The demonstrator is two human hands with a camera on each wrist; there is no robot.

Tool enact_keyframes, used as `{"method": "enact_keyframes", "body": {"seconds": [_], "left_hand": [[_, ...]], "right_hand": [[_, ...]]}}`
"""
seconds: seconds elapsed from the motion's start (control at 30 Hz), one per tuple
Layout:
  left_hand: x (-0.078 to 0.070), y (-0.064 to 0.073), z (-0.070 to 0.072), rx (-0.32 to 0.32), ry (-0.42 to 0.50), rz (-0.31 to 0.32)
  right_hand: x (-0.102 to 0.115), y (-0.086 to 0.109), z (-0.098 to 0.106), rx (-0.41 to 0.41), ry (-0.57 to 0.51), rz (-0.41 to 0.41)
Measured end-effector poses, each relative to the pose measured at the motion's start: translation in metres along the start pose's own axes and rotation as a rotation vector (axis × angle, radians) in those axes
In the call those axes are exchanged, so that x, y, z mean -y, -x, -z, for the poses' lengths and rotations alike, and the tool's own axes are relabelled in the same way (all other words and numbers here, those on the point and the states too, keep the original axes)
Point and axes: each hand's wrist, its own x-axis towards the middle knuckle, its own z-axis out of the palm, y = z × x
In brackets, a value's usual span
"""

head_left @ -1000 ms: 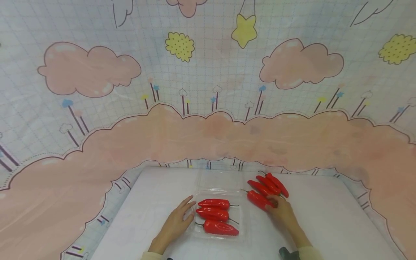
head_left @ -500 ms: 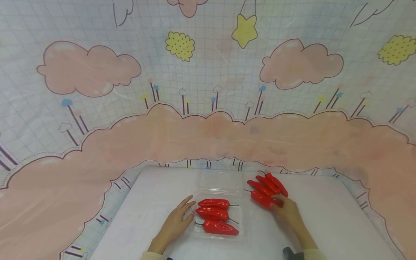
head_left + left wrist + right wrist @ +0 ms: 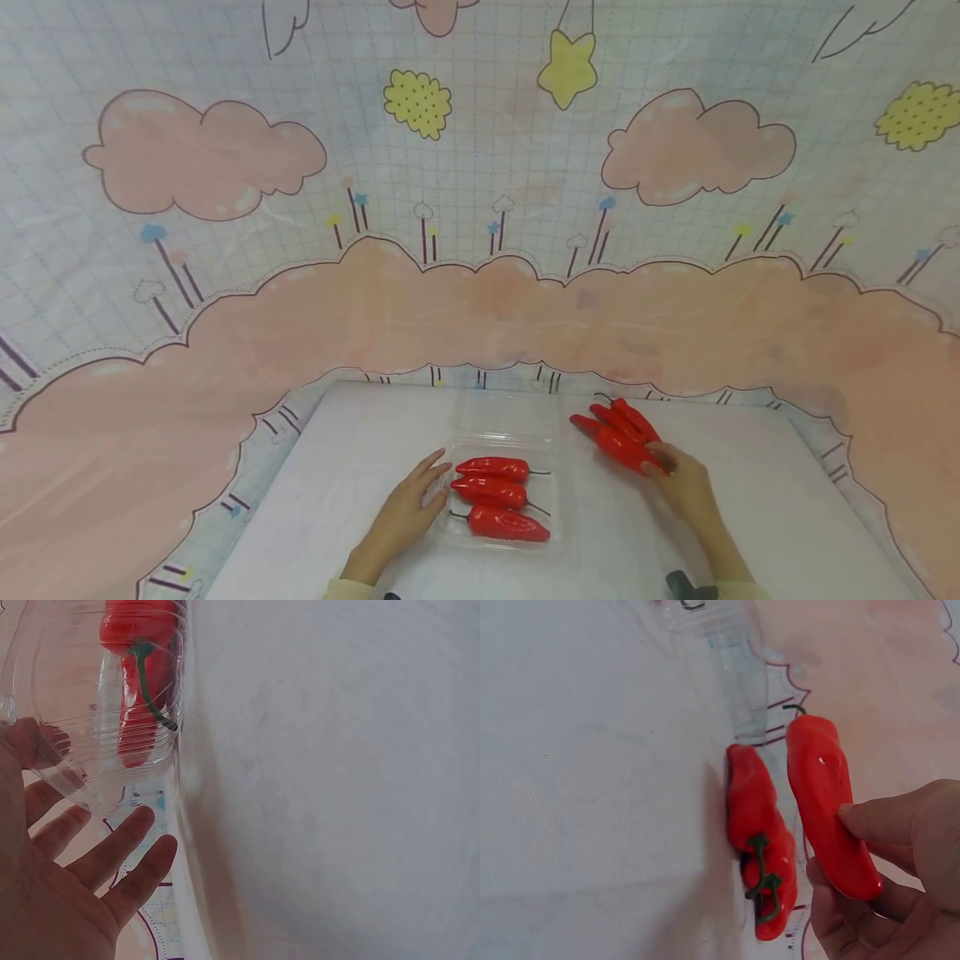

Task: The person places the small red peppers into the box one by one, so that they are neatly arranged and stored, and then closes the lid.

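A clear plastic clamshell box holds three red peppers lying side by side. By its left side my left hand lies with fingers spread, thumb at the wall; in the left wrist view the thumb shows partly through the plastic, and I cannot tell if it presses. My right hand pinches a red pepper near its lower end between thumb and fingers, its stem pointing away from the hand. Close beside it several more red peppers lie in a bunch on the table, partly hidden behind the held one in the head view.
The box's lid lies folded back behind it. White cloth covers the table. A printed curtain with clouds hangs behind the table's far edge. A dark device sits at the right wrist.
My right hand has moved a little right and the pepper in its grip has come with it, now overlapping the other loose peppers. The left hand and the box stay where they were.
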Motion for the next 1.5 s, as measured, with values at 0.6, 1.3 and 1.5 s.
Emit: {"method": "enact_keyframes", "body": {"seconds": [0.6, 1.3, 1.5], "left_hand": [[-0.002, 0.000, 0.000, -0.003, -0.008, 0.006], [-0.001, 0.003, -0.001, -0.030, -0.006, -0.023], [-0.002, 0.003, 0.000, -0.031, -0.009, -0.024]], "right_hand": [[0.022, 0.013, 0.011, -0.027, -0.013, 0.048], [0.055, 0.032, 0.002, -0.016, -0.085, 0.076], [0.060, 0.036, -0.005, -0.008, -0.083, 0.090]]}}
